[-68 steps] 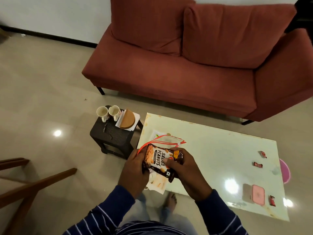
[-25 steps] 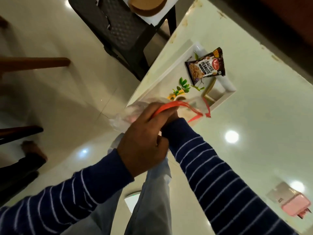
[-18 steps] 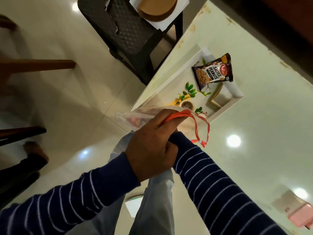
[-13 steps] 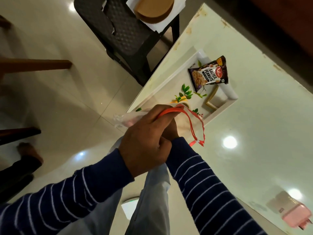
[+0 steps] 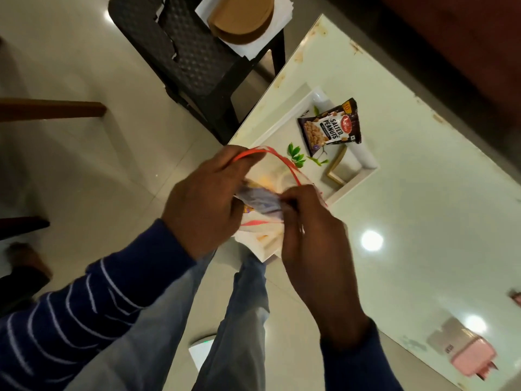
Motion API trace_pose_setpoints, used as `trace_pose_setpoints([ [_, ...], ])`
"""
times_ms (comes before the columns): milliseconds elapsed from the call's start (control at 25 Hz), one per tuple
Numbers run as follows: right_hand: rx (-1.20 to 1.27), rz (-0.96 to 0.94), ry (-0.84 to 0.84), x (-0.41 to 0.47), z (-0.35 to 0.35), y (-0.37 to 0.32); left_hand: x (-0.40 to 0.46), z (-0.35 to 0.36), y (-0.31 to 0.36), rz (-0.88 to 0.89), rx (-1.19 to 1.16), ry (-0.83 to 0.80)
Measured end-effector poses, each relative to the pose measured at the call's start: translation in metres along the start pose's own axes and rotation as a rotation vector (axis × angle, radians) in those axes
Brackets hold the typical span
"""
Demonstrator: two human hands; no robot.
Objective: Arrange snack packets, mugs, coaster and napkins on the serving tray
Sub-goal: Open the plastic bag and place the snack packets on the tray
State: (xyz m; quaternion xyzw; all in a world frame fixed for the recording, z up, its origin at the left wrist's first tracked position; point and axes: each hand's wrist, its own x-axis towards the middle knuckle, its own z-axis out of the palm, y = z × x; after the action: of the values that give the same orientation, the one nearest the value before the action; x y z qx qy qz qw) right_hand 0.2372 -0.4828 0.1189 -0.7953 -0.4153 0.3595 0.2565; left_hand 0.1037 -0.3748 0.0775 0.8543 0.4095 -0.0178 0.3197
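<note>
A wooden bar (image 5: pixel 50 110) juts in at far left above the tiled floor (image 5: pixel 70 57). Up and to the left of the fingers stands a dark plastic stool (image 5: pixel 183 52); on its far corner lie white napkins (image 5: pixel 253 46) with a round brown coaster (image 5: pixel 242 15) resting on top.

At center, the left hand (image 5: pixel 205 198), in a blue striped sleeve (image 5: pixel 93 311), pinches the red-edged rim of a clear plastic bag (image 5: pixel 270 176), its fingers closed on the red strip. The right hand (image 5: pixel 310 238), ring on one finger, has its fingertips curled tight on a blurred bluish snack packet (image 5: pixel 259 203) at the bag's mouth, just beside the left palm. Both hands and the bag cover the near end of the white serving tray (image 5: pixel 363 167), hiding what lies there. Below the hands, the person's grey trousers (image 5: pixel 242 320) fill the lower middle.

Just beyond the fingertips, up and to the right, a dark salted peanuts packet (image 5: pixel 329 128) lies flat at the tray's far end, well clear of both hands, beside printed green leaves (image 5: pixel 296 156). The tray sits at the corner of a pale glossy table (image 5: pixel 423 221). Far right of the hands, near the table's edge, rests a pink box (image 5: pixel 470 356). A red sofa (image 5: pixel 465 38) fills the upper right corner.
</note>
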Motion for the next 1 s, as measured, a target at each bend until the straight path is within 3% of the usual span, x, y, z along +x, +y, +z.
trace_pose_setpoints([
  [120, 0.297, 0.096, 0.296, -0.015, -0.037, 0.018, 0.007, -0.005, -0.009, -0.017, 0.097, -0.009],
  [280, 0.818, 0.345, 0.27, -0.009, -0.065, 0.043, 0.008, -0.003, -0.01, -0.009, 0.174, -0.02],
  [480, 0.926, 0.322, 0.373, -0.006, -0.079, 0.07, 0.005, 0.0, -0.012, -0.009, 0.172, -0.022],
  [600, 0.74, 0.336, 0.47, 0.001, -0.087, 0.092, 0.003, 0.001, -0.014, 0.001, 0.171, -0.016],
  [680, 0.477, 0.287, 0.447, 0.015, -0.087, 0.108, 0.002, 0.001, -0.014, 0.013, 0.171, -0.005],
  [840, -0.486, -0.006, 0.174, 0.055, -0.081, 0.143, 0.002, -0.001, -0.018, 0.006, 0.142, -0.014],
  [920, -0.673, -0.119, 0.071, 0.072, -0.081, 0.15, 0.003, -0.002, -0.021, 0.002, 0.131, -0.027],
  [1000, -0.7, -0.234, 0.003, 0.085, -0.082, 0.159, 0.003, -0.001, -0.024, -0.008, 0.112, -0.032],
])
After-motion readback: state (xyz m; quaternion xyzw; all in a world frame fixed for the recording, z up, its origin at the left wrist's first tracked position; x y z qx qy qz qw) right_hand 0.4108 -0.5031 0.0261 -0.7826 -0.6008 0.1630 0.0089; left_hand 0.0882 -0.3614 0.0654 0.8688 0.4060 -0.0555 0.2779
